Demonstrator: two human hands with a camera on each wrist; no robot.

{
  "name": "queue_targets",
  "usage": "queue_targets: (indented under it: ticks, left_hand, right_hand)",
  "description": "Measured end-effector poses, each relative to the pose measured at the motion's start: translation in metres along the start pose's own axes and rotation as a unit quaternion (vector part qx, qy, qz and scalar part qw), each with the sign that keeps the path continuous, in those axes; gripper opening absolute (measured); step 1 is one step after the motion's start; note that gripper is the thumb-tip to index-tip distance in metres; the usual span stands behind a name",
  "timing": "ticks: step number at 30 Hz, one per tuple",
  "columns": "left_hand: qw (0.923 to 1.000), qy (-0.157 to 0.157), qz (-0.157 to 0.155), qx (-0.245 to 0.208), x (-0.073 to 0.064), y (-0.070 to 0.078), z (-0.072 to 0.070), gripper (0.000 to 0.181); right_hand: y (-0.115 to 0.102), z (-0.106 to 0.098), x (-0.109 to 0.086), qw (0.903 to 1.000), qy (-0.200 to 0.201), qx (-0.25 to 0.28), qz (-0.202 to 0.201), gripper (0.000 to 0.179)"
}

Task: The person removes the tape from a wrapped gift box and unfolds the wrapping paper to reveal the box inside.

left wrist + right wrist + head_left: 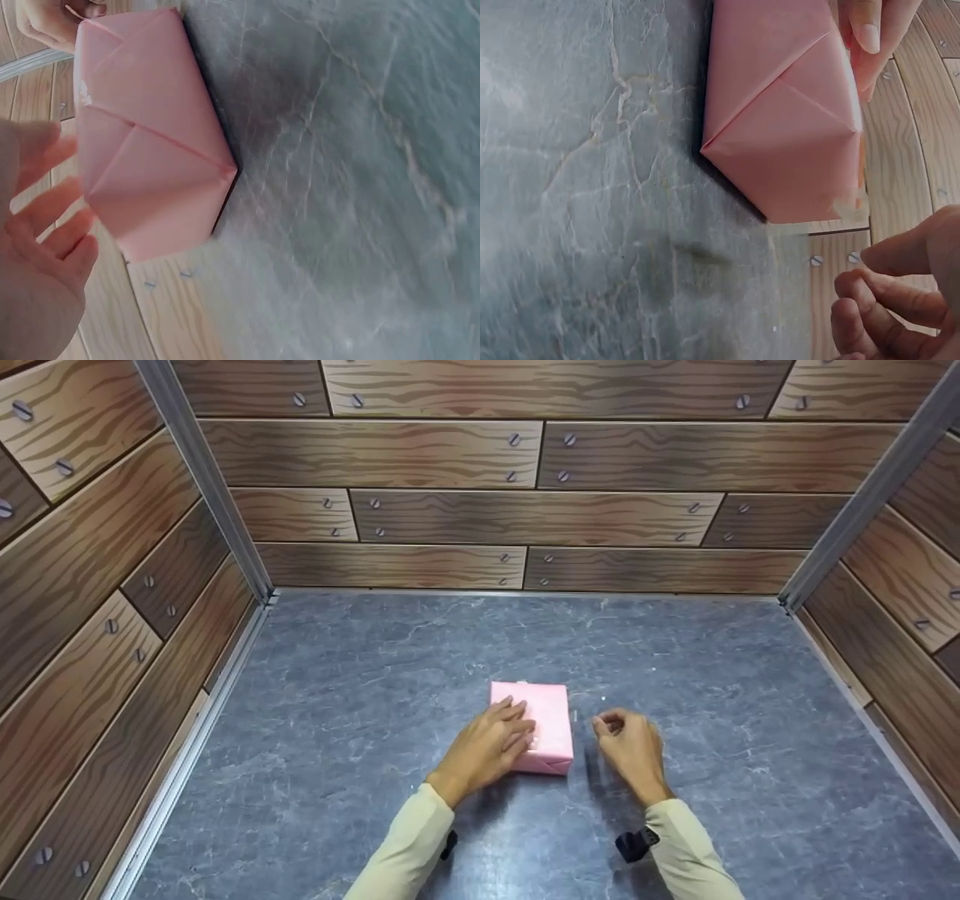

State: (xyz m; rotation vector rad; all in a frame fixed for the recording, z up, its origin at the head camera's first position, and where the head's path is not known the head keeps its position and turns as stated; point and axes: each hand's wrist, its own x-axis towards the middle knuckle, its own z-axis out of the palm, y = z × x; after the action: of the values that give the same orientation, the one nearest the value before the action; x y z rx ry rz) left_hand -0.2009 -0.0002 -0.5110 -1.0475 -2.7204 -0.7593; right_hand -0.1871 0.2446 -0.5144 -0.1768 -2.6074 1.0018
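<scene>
A box wrapped in pink paper (551, 720) stands on the grey marbled surface, with folded paper flaps on its ends. My left hand (491, 739) rests on its top left part, fingers spread and fairly straight. Just right of the box, my right hand (630, 742) hovers with curled fingers, thumb close to the index finger. Nothing shows clearly between those fingertips in the right wrist view. A whitish translucent patch, like clear tape (850, 206), sits at the box's edge near that hand. Another small pale patch (85, 94) marks the flap in the left wrist view.
Panels printed as wooden planks (442, 454) enclose the back and both sides, with metal strips (202, 472) at the corners. Tiny white specks (603, 698) lie on the grey surface (360, 660) beyond the right hand. A dark wrist device (636, 844) sits at the right sleeve.
</scene>
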Motion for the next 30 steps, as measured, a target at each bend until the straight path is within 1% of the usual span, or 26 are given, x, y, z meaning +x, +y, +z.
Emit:
queue_targets:
  ticks: [3,6,8,9,10,14,18,20,22,24,27,30]
  left_hand:
    - [0.9994,-0.034,-0.006,0.005,-0.004,0.001,-0.005,0.041]
    - [0.9977,-0.066,-0.013,0.013,-0.006,0.003,-0.008,0.051]
    - [0.9970,-0.073,-0.016,0.019,-0.007,0.004,-0.008,0.050]
    - [0.9971,-0.071,-0.015,0.024,-0.007,0.004,-0.008,0.048]
    - [0.9973,-0.067,-0.015,0.028,-0.007,0.004,-0.007,0.045]
    - [0.9982,-0.036,-0.005,0.048,-0.007,0.005,-0.004,0.036]
    - [0.9979,-0.015,-0.010,0.062,-0.007,0.005,0.000,0.034]
    - [0.9972,-0.004,-0.015,0.073,-0.006,0.007,0.002,0.034]
    - [0.9957,0.013,-0.017,0.090,-0.006,0.009,0.005,0.033]
    - [0.9933,0.035,-0.016,0.109,-0.005,0.011,0.008,0.033]
    - [0.9879,0.074,-0.013,0.136,-0.003,0.014,0.014,0.032]
    - [0.9827,0.104,-0.013,0.153,-0.003,0.016,0.019,0.034]
  right_hand:
    - [-0.005,-0.002,-0.002,0.9998,-0.004,0.008,-0.018,0.011]
    - [-0.010,-0.006,-0.004,0.9992,-0.016,0.017,-0.033,0.012]
    - [-0.013,-0.008,-0.004,0.9986,-0.029,0.022,-0.039,0.011]
    - [-0.015,-0.009,-0.005,0.9982,-0.036,0.024,-0.042,0.011]
    - [-0.017,-0.010,-0.005,0.9978,-0.042,0.026,-0.045,0.011]
    - [-0.024,-0.011,-0.007,0.9956,-0.065,0.028,-0.062,0.007]
    - [-0.033,-0.009,-0.011,0.9898,-0.100,0.038,-0.095,0.009]
    - [-0.037,-0.008,-0.014,0.9861,-0.118,0.038,-0.111,0.010]
    - [-0.040,-0.006,-0.016,0.9837,-0.128,0.030,-0.122,0.010]
    - [-0.042,-0.003,-0.019,0.9836,-0.128,0.013,-0.126,0.009]
    - [-0.042,0.001,-0.021,0.9857,-0.116,-0.005,-0.122,0.007]
    - [-0.040,0.005,-0.022,0.9872,-0.107,-0.011,-0.118,0.007]
